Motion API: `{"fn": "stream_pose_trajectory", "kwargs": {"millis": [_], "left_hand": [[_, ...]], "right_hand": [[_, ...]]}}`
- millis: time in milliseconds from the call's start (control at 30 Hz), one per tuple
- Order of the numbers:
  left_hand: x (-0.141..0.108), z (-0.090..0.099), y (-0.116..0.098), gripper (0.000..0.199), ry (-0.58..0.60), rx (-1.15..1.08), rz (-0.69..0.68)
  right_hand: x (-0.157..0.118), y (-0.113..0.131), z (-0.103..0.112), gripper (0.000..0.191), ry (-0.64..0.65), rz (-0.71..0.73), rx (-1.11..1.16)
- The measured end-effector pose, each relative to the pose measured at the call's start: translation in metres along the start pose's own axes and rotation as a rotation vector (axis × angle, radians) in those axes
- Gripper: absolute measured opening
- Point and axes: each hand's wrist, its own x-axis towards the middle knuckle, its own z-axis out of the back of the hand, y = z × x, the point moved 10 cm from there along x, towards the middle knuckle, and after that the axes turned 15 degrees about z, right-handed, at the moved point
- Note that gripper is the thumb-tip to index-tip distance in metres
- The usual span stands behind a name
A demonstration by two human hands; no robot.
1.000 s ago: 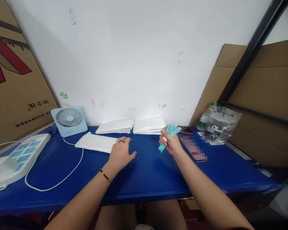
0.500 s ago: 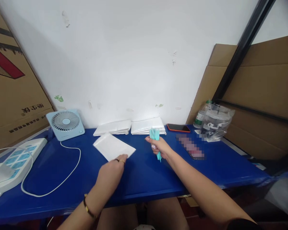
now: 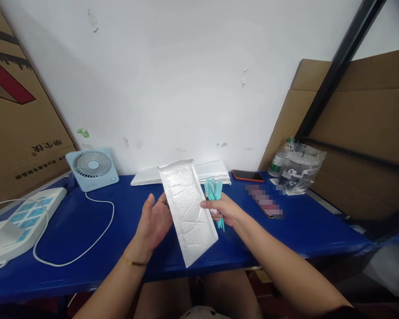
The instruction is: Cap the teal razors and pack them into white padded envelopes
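A white padded mailer (image 3: 189,217) stands tilted above the table in front of me, its long sides running up and away. The thumb of my right hand (image 3: 226,210) presses on the mailer's right edge. The same hand grips a bundle of thin teal plastic sticks with flat wider tops (image 3: 213,189); their exact kind I cannot make out. My left hand (image 3: 154,221) is at the mailer's left side, thumb raised and apart, its fingertips hidden behind the mailer. Behind stand two low stacks of white mailers (image 3: 146,177), partly covered by the held one.
On the blue table (image 3: 119,239) are a light blue fan (image 3: 93,166) with a white cable, a power strip (image 3: 28,221), a phone with a red edge (image 3: 248,176), a blurred-out phone-like object (image 3: 266,202), a bottle (image 3: 277,163) and a clear plastic bag (image 3: 301,170). Cardboard flanks both sides.
The mailer has risen from the table and swung upright toward the right, where my right thumb now holds its edge. My left hand has turned and released its pinch. The teal sticks have fanned out slightly.
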Motion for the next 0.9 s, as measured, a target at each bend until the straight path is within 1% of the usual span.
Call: {"fn": "stream_pose_trajectory", "kwargs": {"millis": [33,67,100,167,233,267,333,367,433,500,567,600,667,733,767,833,900], "left_hand": [[0.009,-0.013,0.003,0.082,0.129,-0.056,0.079],[0.015,-0.023,0.004,0.083,0.229,-0.093,0.131],[0.021,-0.032,0.005,0.081,0.304,-0.116,0.165],[0.03,-0.042,0.008,0.072,0.391,-0.132,0.206],[0.04,-0.046,0.009,0.065,0.408,-0.138,0.221],[0.045,-0.046,0.01,0.062,0.4,-0.139,0.235],[0.055,-0.044,0.015,0.057,0.37,-0.133,0.29],[0.06,-0.043,0.021,0.054,0.355,-0.118,0.338],[0.069,-0.042,0.034,0.051,0.332,-0.067,0.444],[0.076,-0.042,0.047,0.048,0.31,-0.009,0.531],[0.08,-0.047,0.06,0.047,0.316,0.047,0.605],[0.079,-0.052,0.066,0.048,0.339,0.077,0.633],[0.075,-0.064,0.073,0.053,0.424,0.142,0.656],[0.07,-0.076,0.075,0.058,0.518,0.199,0.639],[0.068,-0.079,0.075,0.059,0.545,0.216,0.621],[0.069,-0.079,0.075,0.055,0.551,0.231,0.598],[0.073,-0.071,0.079,0.044,0.505,0.24,0.608]], "right_hand": [[-0.004,-0.001,-0.002,0.032,-0.006,-0.008,0.001],[-0.007,-0.004,-0.004,0.032,-0.012,-0.019,0.002],[-0.009,-0.008,-0.006,0.031,-0.013,-0.029,0.004],[-0.012,-0.016,-0.005,0.029,-0.012,-0.041,0.003],[-0.01,-0.017,0.006,0.03,-0.038,-0.029,-0.022],[-0.008,-0.013,0.015,0.03,-0.074,-0.004,-0.031],[0.0,0.009,0.038,0.027,-0.182,0.103,0.008],[0.006,0.025,0.05,0.024,-0.243,0.183,0.07],[0.017,0.058,0.067,0.024,-0.316,0.324,0.243],[0.031,0.081,0.076,0.027,-0.361,0.391,0.392],[0.045,0.09,0.076,0.027,-0.365,0.386,0.481],[0.051,0.09,0.075,0.025,-0.361,0.372,0.504],[0.061,0.085,0.072,0.024,-0.355,0.347,0.52],[0.067,0.075,0.072,0.024,-0.357,0.333,0.517],[0.068,0.069,0.071,0.024,-0.357,0.323,0.518],[0.068,0.058,0.067,0.023,-0.339,0.277,0.531],[0.066,0.047,0.058,0.022,-0.307,0.21,0.546]]}}
